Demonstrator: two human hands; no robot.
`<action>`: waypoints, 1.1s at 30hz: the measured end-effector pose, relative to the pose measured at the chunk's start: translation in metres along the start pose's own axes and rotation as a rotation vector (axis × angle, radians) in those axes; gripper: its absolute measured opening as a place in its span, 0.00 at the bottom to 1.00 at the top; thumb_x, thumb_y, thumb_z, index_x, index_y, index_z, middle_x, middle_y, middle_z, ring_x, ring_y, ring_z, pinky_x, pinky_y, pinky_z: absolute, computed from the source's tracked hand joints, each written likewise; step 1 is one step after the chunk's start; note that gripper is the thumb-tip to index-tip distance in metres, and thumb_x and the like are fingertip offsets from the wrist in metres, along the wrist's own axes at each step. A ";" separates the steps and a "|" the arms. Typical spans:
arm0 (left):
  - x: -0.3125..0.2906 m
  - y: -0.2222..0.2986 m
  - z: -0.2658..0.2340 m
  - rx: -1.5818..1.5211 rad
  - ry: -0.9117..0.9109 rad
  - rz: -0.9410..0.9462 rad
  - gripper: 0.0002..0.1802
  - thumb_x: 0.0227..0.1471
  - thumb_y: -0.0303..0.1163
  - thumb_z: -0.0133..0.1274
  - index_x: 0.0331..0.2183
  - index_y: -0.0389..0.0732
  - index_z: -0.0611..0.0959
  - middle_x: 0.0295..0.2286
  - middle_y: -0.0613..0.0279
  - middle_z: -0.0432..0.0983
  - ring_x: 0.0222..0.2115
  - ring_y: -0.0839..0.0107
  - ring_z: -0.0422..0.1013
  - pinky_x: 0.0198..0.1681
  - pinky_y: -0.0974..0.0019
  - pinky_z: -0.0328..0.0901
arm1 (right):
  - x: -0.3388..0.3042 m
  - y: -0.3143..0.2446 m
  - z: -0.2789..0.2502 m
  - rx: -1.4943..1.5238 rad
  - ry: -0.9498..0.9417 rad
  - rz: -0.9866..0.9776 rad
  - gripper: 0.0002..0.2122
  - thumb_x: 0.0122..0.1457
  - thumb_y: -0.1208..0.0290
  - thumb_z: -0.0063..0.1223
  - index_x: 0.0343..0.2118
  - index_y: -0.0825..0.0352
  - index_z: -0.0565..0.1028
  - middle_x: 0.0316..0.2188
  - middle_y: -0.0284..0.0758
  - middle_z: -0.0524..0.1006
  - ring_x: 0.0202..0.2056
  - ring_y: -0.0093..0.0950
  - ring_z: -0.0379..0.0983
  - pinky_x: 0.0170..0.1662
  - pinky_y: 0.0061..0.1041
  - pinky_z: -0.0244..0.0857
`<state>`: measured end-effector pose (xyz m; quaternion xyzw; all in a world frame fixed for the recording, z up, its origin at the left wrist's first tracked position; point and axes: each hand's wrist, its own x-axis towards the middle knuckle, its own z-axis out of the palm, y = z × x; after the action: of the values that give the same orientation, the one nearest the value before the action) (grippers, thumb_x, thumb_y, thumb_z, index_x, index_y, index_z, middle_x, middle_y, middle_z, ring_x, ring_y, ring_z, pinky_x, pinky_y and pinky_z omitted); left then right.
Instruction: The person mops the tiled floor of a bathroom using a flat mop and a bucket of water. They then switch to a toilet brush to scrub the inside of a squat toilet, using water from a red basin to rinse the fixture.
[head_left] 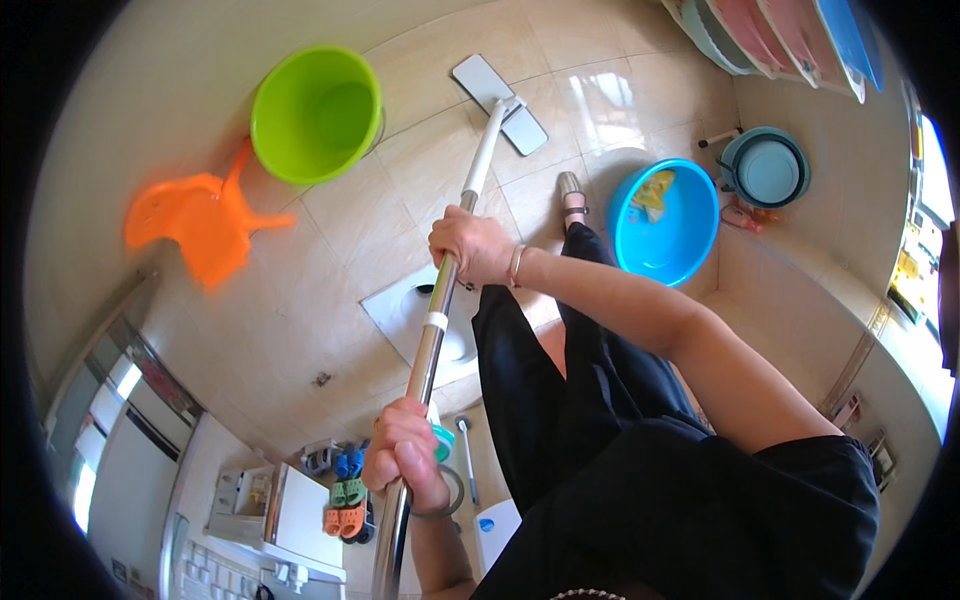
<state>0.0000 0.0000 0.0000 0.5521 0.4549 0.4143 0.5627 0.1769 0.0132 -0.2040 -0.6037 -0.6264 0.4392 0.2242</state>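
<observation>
A flat mop with a long shiny metal pole [427,358] runs from the lower edge up to its white rectangular mop head [483,82], which rests on the tiled floor. My left hand [405,455] is wrapped round the lower part of the pole, close to my body. Farther along it, my right hand [472,245] grips the pole below its white upper section. Beneath the pole, between my two hands, a white squat toilet [395,312] is set into the floor, partly hidden by the pole and my leg.
A green bucket [290,118] stands far left, with an orange plastic stool [205,225] beside it. To the right is a blue basin [665,245] holding a yellow cloth [655,190]. Stacked basins [768,168] sit by the right wall. Clogs [350,495] and a white cabinet [300,520] are lower left.
</observation>
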 end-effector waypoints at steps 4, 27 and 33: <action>-0.031 0.005 -0.061 0.058 0.095 0.018 0.14 0.54 0.26 0.38 0.18 0.44 0.58 0.13 0.67 0.56 0.18 0.73 0.54 0.29 0.63 0.56 | 0.014 -0.045 0.059 0.038 0.000 -0.114 0.03 0.41 0.72 0.55 0.19 0.59 0.71 0.21 0.28 0.70 0.32 0.30 0.67 0.30 0.29 0.67; -0.050 0.082 -0.050 0.284 0.065 0.183 0.19 0.53 0.35 0.43 0.15 0.46 0.58 0.11 0.69 0.55 0.13 0.75 0.53 0.22 0.67 0.57 | -0.002 -0.131 0.077 0.175 -0.369 -0.224 0.04 0.47 0.68 0.50 0.25 0.59 0.75 0.26 0.34 0.74 0.36 0.32 0.71 0.32 0.34 0.68; -0.014 0.070 0.051 -0.030 -0.030 0.186 0.15 0.52 0.27 0.37 0.16 0.47 0.56 0.12 0.69 0.52 0.17 0.73 0.50 0.25 0.64 0.54 | -0.045 -0.044 -0.042 0.019 -0.099 -0.081 0.01 0.45 0.69 0.51 0.21 0.58 0.73 0.22 0.31 0.72 0.31 0.30 0.71 0.27 0.33 0.68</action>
<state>0.0489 -0.0231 0.0690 0.5897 0.3868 0.4633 0.5366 0.1940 -0.0126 -0.1352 -0.5532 -0.6566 0.4650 0.2161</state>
